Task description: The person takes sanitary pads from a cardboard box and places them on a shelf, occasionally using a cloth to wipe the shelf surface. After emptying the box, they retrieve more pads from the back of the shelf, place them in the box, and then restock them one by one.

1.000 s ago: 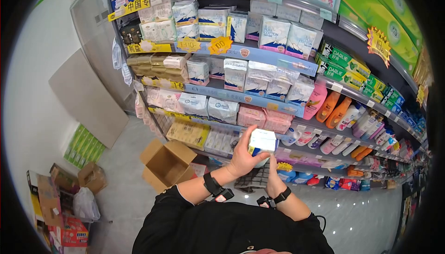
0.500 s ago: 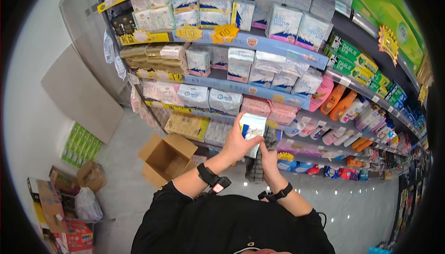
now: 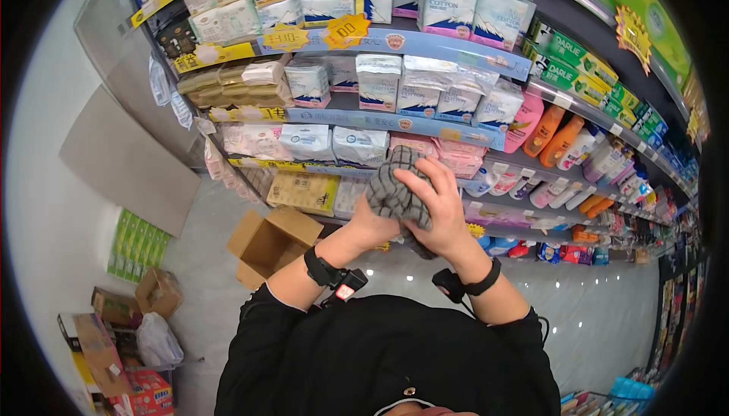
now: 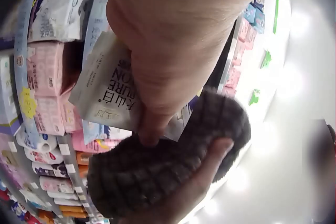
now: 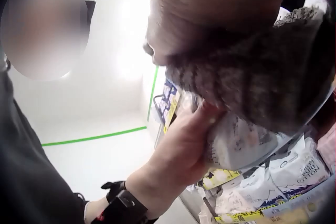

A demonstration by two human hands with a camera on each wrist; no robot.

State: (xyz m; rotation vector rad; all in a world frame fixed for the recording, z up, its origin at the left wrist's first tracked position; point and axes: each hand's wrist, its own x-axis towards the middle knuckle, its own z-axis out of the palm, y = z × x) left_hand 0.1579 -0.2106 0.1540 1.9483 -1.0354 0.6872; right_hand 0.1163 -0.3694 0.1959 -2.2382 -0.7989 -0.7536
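A grey checked cloth (image 3: 395, 188) is bunched in front of the person, held by the right hand (image 3: 446, 215), whose fingers curl over its top and side. The left hand (image 3: 373, 222) grips a white "Pure Cotton" packet (image 4: 107, 85), which the cloth covers in the head view. In the left wrist view the cloth (image 4: 147, 174) wraps against the packet's edge, with the right thumb pressed on it. From the right wrist the packet (image 5: 239, 140) shows under the cloth (image 5: 247, 74), with the left hand (image 5: 181, 142) around its near end.
Shelves of cotton packets (image 3: 448, 7), toothpaste boxes (image 3: 581, 59) and bottles (image 3: 560, 143) stand ahead and to the right. An open cardboard box (image 3: 273, 245) sits on the floor at left; more cartons (image 3: 102, 351) and a white bag (image 3: 159, 340) lie farther left.
The right hand has raised the cloth from below the packet to over it, hiding the packet from the head view. The shelves have shifted upward and slightly left in the head view.
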